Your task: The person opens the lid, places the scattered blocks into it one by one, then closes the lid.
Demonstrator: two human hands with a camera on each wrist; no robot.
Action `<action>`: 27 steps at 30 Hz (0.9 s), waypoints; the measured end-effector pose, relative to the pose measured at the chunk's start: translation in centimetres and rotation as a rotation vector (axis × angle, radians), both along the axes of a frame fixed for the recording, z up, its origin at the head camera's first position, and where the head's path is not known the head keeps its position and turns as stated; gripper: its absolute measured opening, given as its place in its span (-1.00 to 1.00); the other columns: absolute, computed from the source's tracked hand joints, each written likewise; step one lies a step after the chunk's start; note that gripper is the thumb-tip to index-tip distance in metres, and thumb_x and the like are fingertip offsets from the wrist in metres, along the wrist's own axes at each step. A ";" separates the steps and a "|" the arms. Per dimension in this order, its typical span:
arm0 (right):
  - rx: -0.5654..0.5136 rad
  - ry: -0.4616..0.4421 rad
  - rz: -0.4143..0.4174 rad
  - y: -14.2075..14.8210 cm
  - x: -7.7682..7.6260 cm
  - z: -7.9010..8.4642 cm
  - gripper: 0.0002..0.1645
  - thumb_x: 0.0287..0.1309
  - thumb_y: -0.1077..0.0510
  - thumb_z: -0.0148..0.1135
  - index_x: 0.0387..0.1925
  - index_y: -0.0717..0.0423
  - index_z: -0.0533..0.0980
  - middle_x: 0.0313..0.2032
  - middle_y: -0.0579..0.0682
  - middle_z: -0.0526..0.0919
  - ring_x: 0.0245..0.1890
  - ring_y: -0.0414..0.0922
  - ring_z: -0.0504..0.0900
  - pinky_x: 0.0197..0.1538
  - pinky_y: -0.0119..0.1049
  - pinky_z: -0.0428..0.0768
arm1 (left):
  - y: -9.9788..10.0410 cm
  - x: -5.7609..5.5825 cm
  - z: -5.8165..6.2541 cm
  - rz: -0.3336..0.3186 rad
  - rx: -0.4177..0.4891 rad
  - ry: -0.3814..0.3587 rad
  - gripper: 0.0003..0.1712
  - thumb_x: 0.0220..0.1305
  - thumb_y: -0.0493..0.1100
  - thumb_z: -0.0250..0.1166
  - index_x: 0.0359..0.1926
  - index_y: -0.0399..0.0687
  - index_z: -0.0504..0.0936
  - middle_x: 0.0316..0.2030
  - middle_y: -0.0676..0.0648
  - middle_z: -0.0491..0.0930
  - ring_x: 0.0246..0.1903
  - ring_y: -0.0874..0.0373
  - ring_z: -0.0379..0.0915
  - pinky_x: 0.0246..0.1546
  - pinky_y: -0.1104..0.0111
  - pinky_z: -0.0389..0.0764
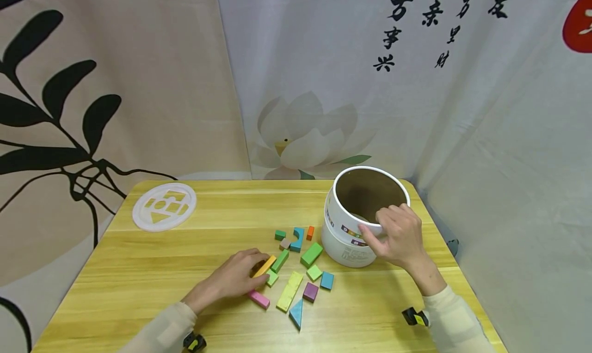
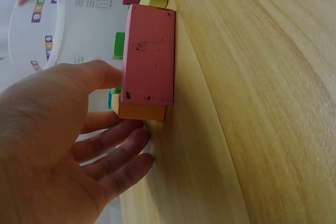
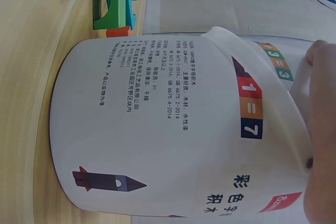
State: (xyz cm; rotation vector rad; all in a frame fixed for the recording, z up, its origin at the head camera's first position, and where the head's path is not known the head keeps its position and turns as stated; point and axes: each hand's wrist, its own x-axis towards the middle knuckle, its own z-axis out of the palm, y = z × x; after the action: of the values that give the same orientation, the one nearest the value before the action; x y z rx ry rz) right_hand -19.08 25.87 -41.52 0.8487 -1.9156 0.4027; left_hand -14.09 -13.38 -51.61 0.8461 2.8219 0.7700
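Observation:
My left hand (image 1: 233, 275) is low over the table among scattered wooden blocks, thumb and index finger on either side of an orange block (image 1: 265, 266). Thumb and index tips are partly hidden by blocks in the left wrist view, where the other fingers hang loosely curled. A pink block (image 2: 149, 56) lies right in front of that hand. My right hand (image 1: 399, 235) grips the rim of a white bucket (image 1: 349, 247), thumb outside and fingers over the edge. The bucket stands upright at the right, its brown inside showing. Printed text and a rocket (image 3: 110, 181) mark its wall.
A round white lid (image 1: 139, 217) with cut-out shapes lies at the table's back left. Several more blocks lie left of the bucket, including a long yellow block (image 1: 290, 291), a blue triangle (image 1: 296, 314) and a purple block (image 1: 310, 292). A printed curtain (image 1: 185, 111) hangs behind the table.

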 end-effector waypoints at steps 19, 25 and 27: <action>0.003 0.003 -0.002 0.0 0.0 0.0 -0.43 0.06 -0.16 0.21 -0.78 0.01 0.18 -0.75 -0.21 0.08 -0.73 -0.18 0.12 -0.60 -0.25 0.03 | -0.4 -0.4 -0.1 0.019 0.076 -0.012 -0.59 0.17 -0.27 0.39 0.07 -0.20 0.75 -0.19 0.04 0.69 -0.32 0.29 0.51 -0.26 0.39 0.64; -0.001 0.012 0.000 -0.1 0.0 0.0 -0.43 0.06 -0.16 0.21 -0.78 0.01 0.18 -0.75 -0.21 0.08 -0.73 -0.18 0.10 -0.61 -0.25 0.03 | -0.7 -0.5 -0.1 0.034 0.073 0.003 -0.60 0.13 -0.27 0.39 0.04 -0.18 0.76 -0.18 0.04 0.71 -0.30 0.30 0.53 -0.24 0.38 0.65; -0.003 0.013 0.003 -0.1 -0.1 0.0 -0.43 0.06 -0.16 0.21 -0.78 0.01 0.18 -0.75 -0.21 0.08 -0.73 -0.19 0.10 -0.61 -0.25 0.03 | -0.8 -0.5 -0.1 0.048 0.079 0.008 -0.59 0.11 -0.28 0.39 0.04 -0.19 0.76 -0.18 0.02 0.71 -0.30 0.29 0.53 -0.25 0.39 0.65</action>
State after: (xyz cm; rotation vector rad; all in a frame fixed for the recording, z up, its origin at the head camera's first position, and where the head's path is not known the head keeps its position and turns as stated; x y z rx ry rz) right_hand -19.13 25.81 -41.50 0.8499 -1.9016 0.4010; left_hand -14.62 -14.21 -51.74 0.7972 2.8455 0.8923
